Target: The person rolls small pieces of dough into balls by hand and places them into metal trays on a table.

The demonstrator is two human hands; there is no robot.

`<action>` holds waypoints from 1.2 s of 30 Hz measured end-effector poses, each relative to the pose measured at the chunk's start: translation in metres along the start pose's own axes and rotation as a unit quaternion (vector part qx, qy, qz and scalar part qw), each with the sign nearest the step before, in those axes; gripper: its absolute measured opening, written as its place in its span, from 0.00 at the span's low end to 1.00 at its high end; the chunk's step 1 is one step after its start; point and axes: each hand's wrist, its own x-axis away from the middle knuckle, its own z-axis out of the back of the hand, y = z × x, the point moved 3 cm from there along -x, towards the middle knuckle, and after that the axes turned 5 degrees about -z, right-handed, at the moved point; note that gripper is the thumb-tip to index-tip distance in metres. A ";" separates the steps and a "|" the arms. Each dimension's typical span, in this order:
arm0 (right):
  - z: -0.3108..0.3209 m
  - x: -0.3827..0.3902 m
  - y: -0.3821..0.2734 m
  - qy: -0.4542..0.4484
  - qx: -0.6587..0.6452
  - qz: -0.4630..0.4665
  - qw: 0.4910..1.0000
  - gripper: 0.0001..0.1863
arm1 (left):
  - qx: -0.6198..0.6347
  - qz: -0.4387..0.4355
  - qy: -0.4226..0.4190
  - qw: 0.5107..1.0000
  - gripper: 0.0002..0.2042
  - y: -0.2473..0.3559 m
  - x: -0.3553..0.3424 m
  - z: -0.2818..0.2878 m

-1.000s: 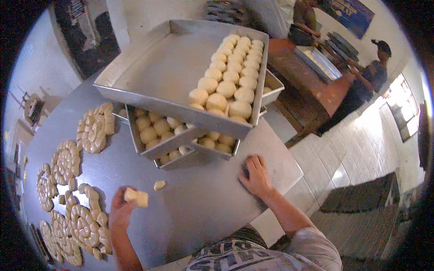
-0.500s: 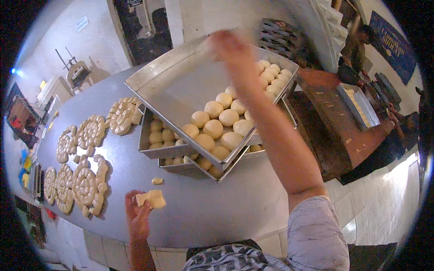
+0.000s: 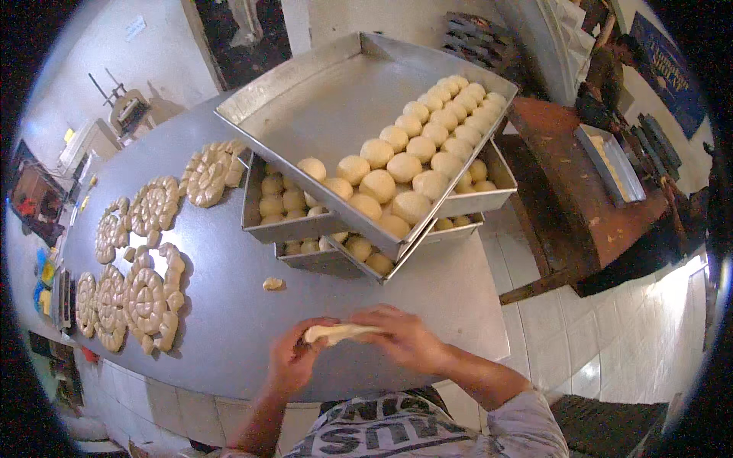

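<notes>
Between my two hands, over the table's near edge, a piece of pale dough (image 3: 341,333) is stretched sideways. My left hand (image 3: 296,353) grips its left end, and my right hand (image 3: 405,338) has its fingers closed on the right end. Beyond them stands a stack of metal trays set at angles. The top tray (image 3: 290,84) carries rows of round dough balls (image 3: 405,166) along its right side, and one ball (image 3: 311,169) sits at its front left. A small dough scrap (image 3: 273,284) lies on the table, left of my hands.
Coiled, segmented dough pieces (image 3: 146,298) cover the left of the metal table (image 3: 229,320). Lower trays (image 3: 294,227) of dough balls jut out under the top one. At right, a brown table (image 3: 565,175) bears another tray (image 3: 611,164), with a person (image 3: 607,72) beside it.
My right hand has come down from over the top tray to the dough in my left hand. The left has moved right; the dough is now drawn out between both. A ball now shows at the tray's front left.
</notes>
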 end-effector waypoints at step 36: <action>0.085 0.097 0.085 0.222 0.337 -0.224 0.887 0.13 | 0.051 0.114 0.165 0.978 0.11 -0.085 -0.017 0.080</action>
